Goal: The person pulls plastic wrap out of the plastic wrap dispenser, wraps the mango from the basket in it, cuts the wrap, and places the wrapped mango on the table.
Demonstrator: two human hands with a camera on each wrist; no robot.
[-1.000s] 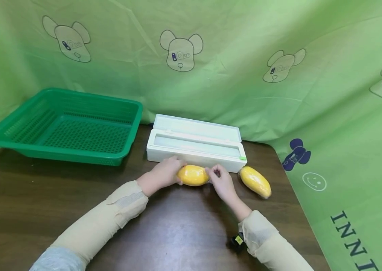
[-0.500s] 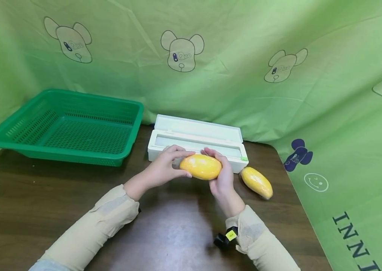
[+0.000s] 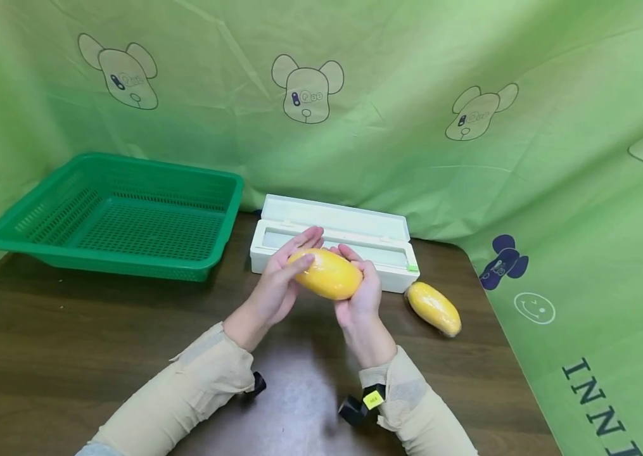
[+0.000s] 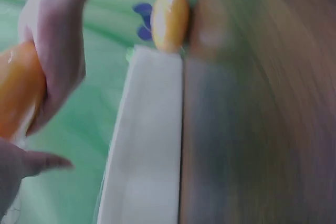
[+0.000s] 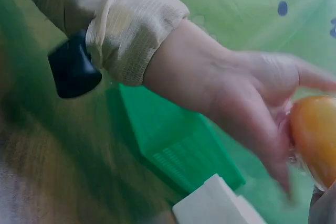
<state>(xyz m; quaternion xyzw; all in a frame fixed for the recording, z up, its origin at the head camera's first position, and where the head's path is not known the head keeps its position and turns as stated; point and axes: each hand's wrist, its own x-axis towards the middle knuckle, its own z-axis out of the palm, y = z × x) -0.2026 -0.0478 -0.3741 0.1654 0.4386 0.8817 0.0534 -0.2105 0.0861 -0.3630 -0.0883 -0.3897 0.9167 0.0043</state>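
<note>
A yellow, oval mango (image 3: 329, 275) in clear film is held up over the table, tilted down to the right. My right hand (image 3: 363, 291) grips its right end, the fingers curled behind it. My left hand (image 3: 272, 288) is at the other end, its thumb laid over the fruit and its fingers stretched straight toward the box. In the right wrist view the mango (image 5: 317, 135) lies against my left palm, the film loose at its end. The left wrist view shows my right hand (image 4: 58, 51) wrapped round the mango (image 4: 16, 87).
Behind the hands stands a long white film dispenser box (image 3: 398, 278), lid raised. A second film-wrapped mango (image 3: 434, 309) lies at its right end. A green basket (image 3: 104, 263) sits at the back left, and a green cloth (image 3: 389, 158) hangs behind the table (image 3: 99, 367).
The mango has been lifted off the table from in front of the box. The right hand moved from the film to grip it. The left hand's fingers have straightened away from it.
</note>
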